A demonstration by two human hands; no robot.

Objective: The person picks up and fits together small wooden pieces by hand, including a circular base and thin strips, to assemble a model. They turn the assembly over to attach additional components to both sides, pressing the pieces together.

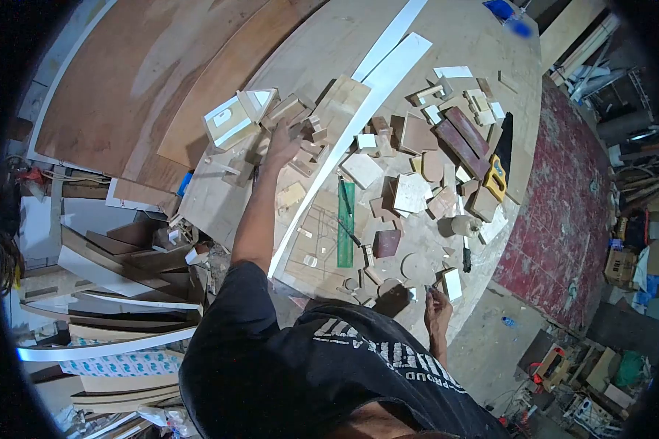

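Note:
My left hand (pixel 283 145) reaches far out across the table, its fingers spread among several small wooden blocks. Right by the fingertips lies a wooden block (pixel 289 110), and a small wooden box-like piece (pixel 232 121) with white strips stands to the left. Near the front edge, my right hand (pixel 438 313) is closed, its fingertips pinched together; what they hold, if anything, I cannot make out. Just beside these fingertips is a white-faced block (pixel 452 284). A round wooden disc (pixel 416 268) lies a little further in.
Long white strips (pixel 359 121) cross the table (pixel 461 29). A green ruler (pixel 345 223) lies on a marked board (pixel 307 241). Scattered offcuts, a yellow-handled saw (pixel 496 178) and a small bottle (pixel 465 225) occupy the right side. Stacked boards (pixel 124 271) fill the floor at left.

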